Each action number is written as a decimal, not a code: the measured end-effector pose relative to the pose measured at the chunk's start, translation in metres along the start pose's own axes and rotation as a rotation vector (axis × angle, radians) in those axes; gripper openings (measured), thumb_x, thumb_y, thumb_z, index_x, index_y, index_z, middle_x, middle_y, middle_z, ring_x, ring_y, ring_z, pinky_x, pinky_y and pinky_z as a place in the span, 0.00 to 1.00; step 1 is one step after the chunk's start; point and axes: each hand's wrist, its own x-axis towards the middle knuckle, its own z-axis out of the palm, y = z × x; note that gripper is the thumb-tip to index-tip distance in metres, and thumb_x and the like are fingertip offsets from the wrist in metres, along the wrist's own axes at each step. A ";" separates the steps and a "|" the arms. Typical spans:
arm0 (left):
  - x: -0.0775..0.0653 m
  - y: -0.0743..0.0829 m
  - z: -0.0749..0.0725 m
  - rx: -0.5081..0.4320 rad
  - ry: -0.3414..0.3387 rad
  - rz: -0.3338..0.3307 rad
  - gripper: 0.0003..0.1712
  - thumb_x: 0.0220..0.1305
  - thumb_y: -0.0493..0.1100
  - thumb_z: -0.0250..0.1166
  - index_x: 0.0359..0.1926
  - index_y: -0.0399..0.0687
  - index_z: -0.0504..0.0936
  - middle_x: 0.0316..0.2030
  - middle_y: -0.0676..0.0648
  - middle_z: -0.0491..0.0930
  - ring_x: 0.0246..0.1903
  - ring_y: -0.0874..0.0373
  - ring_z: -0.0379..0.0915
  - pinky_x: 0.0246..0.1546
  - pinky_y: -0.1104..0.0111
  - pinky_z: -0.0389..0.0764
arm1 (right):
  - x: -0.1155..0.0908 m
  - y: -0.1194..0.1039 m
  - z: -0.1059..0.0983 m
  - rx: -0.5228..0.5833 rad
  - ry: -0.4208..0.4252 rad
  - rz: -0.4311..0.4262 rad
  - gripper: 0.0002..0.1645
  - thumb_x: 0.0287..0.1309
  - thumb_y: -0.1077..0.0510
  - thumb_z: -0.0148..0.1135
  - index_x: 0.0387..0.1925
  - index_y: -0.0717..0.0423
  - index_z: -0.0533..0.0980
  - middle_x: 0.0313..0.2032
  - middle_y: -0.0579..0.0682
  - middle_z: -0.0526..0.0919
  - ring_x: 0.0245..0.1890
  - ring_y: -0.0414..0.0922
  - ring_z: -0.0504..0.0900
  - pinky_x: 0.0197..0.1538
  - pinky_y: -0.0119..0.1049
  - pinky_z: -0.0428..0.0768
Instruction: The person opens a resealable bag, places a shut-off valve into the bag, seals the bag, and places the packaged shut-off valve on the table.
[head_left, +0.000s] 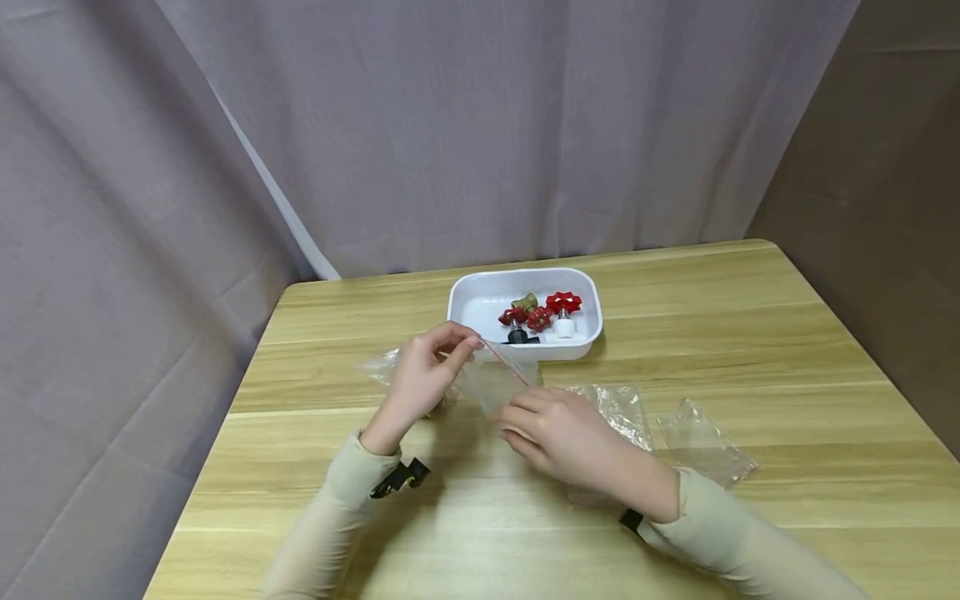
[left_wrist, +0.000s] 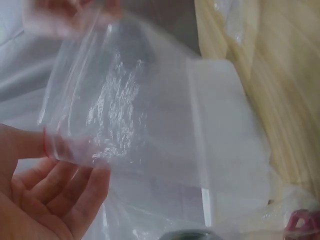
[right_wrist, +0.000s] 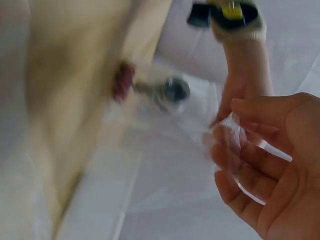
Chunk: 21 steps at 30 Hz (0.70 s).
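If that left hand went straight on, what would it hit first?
Beyond the plastic bag it pinches, the left hand would probably meet the white tray first, though depth is unclear and it might pass above.

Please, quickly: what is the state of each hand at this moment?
Left hand: closed, pinching the clear plastic bag at its red-lined edge.
Right hand: closed, holding the same bag farther along that edge.

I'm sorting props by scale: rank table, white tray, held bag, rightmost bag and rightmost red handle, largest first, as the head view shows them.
1. Table
2. White tray
3. Held bag, rightmost bag: unsure, held one partly hidden
4. Rightmost red handle
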 end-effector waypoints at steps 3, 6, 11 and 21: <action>0.001 -0.001 -0.002 -0.002 0.043 -0.014 0.06 0.70 0.40 0.65 0.40 0.43 0.87 0.34 0.44 0.88 0.31 0.56 0.84 0.34 0.67 0.84 | -0.003 -0.008 0.003 0.046 -0.034 -0.008 0.09 0.60 0.55 0.70 0.43 0.49 0.84 0.39 0.43 0.85 0.40 0.42 0.84 0.46 0.39 0.83; 0.001 -0.002 -0.003 0.014 0.037 -0.025 0.06 0.70 0.41 0.65 0.40 0.45 0.87 0.34 0.46 0.88 0.32 0.60 0.84 0.36 0.67 0.84 | -0.005 -0.012 0.006 0.078 -0.047 0.003 0.12 0.61 0.55 0.69 0.47 0.49 0.84 0.41 0.42 0.86 0.43 0.42 0.84 0.48 0.39 0.83; 0.000 -0.002 -0.002 0.034 0.037 -0.034 0.06 0.70 0.42 0.66 0.40 0.45 0.88 0.34 0.46 0.88 0.33 0.59 0.84 0.37 0.67 0.85 | -0.006 -0.010 0.010 0.126 -0.057 0.028 0.14 0.61 0.55 0.69 0.49 0.49 0.83 0.43 0.43 0.86 0.45 0.42 0.84 0.50 0.40 0.83; -0.003 -0.004 0.004 0.104 0.029 0.006 0.07 0.69 0.42 0.66 0.40 0.44 0.88 0.34 0.48 0.88 0.32 0.58 0.85 0.35 0.69 0.85 | -0.002 0.007 0.005 0.199 0.012 0.030 0.16 0.60 0.57 0.70 0.50 0.50 0.83 0.46 0.45 0.86 0.46 0.44 0.84 0.49 0.40 0.84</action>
